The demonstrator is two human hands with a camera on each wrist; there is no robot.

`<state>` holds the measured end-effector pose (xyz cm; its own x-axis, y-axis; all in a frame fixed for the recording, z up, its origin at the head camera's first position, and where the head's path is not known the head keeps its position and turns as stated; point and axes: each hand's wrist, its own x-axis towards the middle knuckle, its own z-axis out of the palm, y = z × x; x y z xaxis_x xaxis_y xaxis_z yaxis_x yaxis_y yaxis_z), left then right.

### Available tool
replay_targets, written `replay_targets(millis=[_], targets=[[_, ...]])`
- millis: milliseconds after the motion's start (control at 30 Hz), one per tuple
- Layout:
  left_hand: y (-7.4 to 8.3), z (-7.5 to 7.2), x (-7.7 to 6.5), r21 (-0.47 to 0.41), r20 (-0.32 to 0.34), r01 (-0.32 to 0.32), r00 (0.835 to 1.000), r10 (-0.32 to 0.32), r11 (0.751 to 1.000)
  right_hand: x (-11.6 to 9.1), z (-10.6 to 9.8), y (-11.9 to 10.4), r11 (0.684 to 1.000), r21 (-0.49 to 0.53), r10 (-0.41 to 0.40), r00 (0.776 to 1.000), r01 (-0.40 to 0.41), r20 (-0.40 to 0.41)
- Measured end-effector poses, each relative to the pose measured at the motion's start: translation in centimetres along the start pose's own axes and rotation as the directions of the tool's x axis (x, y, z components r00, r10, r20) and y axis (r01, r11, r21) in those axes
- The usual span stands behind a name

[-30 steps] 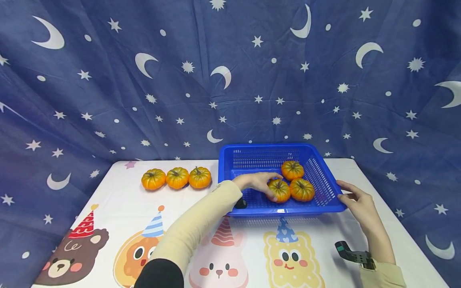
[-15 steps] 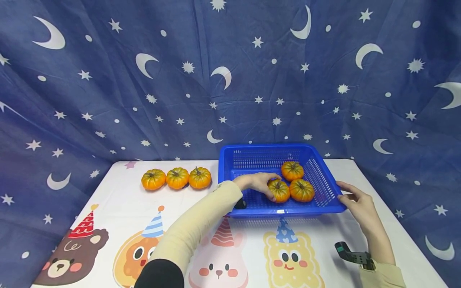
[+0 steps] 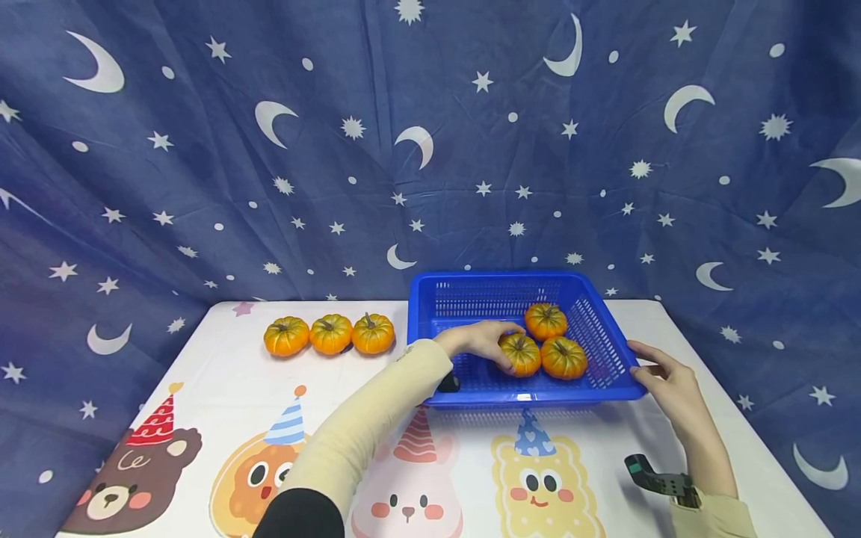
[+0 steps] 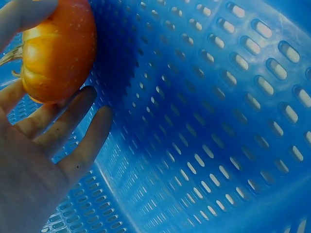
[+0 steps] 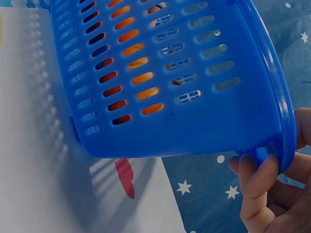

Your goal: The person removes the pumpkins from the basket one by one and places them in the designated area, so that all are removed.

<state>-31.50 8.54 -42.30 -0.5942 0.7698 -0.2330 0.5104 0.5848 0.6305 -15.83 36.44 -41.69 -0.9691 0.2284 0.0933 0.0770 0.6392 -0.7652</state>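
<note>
A blue plastic basket (image 3: pixel 471 395) with slotted walls holds three small orange pumpkins. My left hand (image 3: pixel 479 341) reaches inside, thumb and fingers round the nearest-left pumpkin (image 3: pixel 522 354). The left wrist view has this ribbed pumpkin (image 4: pixel 60 53) between thumb and fingers, its stem toward the palm. Beside it sit a second pumpkin (image 3: pixel 565 359) at the right and a third pumpkin (image 3: pixel 546 322) farther back. At the basket's front right corner, my right hand (image 3: pixel 675 385) grips the rim. Fingertips curl under the rim in the right wrist view, where the basket's wall (image 5: pixel 204 131) fills much of the picture.
Left of the basket, a row of three more pumpkins stands on the table: one at the left (image 3: pixel 287 336), one in the middle (image 3: pixel 331 333) and one at the right (image 3: pixel 373 333). A white cloth (image 3: pixel 323 418) with cartoon prints covers the table. Behind hangs a blue curtain (image 3: pixel 471 232).
</note>
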Motion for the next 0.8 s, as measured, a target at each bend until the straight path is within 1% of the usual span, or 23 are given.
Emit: replay_targets(millis=[233,267,333,367,433,467,500,567,600,733,767,800], targets=[[0.0,-0.1,0.1,-0.018,-0.036,-0.012,0.999,0.012,1.0,0.1,0.1,0.3,1.0,-0.005,0.01,1.0,-0.01,-0.002],[-0.1,-0.1,0.1,-0.019,-0.04,-0.016,0.999,0.015,1.0,0.3,0.2,0.8,1.0,0.016,0.015,1.0,-0.015,-0.016],[-0.2,-0.2,0.1,-0.018,-0.048,-0.021,0.999,0.02,1.0,0.5,0.3,1.4,0.999,0.021,0.025,1.0,-0.024,-0.008],[-0.2,-0.2,0.1,-0.018,-0.052,-0.023,0.998,0.022,1.0,0.9,0.4,2.2,0.999,0.035,0.012,1.0,-0.011,-0.007],[-0.3,-0.2,0.2,-0.017,-0.064,-0.026,0.998,0.025,1.0,1.2,0.4,2.8,0.999,0.048,0.019,1.0,-0.019,0.004],[-0.3,-0.2,0.3,-0.016,-0.071,-0.026,0.997,0.025,1.0,1.3,0.5,3.0,0.998,0.06,0.027,1.0,-0.026,-0.01],[-0.3,-0.2,0.3,-0.014,-0.078,-0.027,0.997,0.026,1.0,1.2,0.4,2.9,0.999,0.044,0.023,1.0,-0.023,0.008],[-0.2,-0.3,0.3,-0.007,-0.094,-0.031,0.995,0.03,0.999,1.2,0.4,2.9,0.999,0.04,0.015,1.0,-0.015,-0.001],[-0.1,-0.4,0.3,-0.004,-0.1,-0.034,0.994,0.034,0.999,1.0,0.5,2.3,0.998,0.042,0.041,0.999,-0.04,-0.02],[0.3,-0.6,0.3,0.03,-0.125,-0.041,0.991,0.044,0.999,0.7,0.4,1.7,0.999,0.027,0.029,0.999,-0.028,-0.015],[0.4,-0.7,0.3,0.039,-0.129,-0.04,0.991,0.045,0.998,0.8,0.4,1.8,0.998,0.052,0.031,0.999,-0.03,-0.025],[0.5,-0.7,0.2,0.043,-0.132,-0.038,0.99,0.043,0.998,0.7,0.4,1.7,0.998,0.054,0.031,0.999,-0.029,-0.024]])
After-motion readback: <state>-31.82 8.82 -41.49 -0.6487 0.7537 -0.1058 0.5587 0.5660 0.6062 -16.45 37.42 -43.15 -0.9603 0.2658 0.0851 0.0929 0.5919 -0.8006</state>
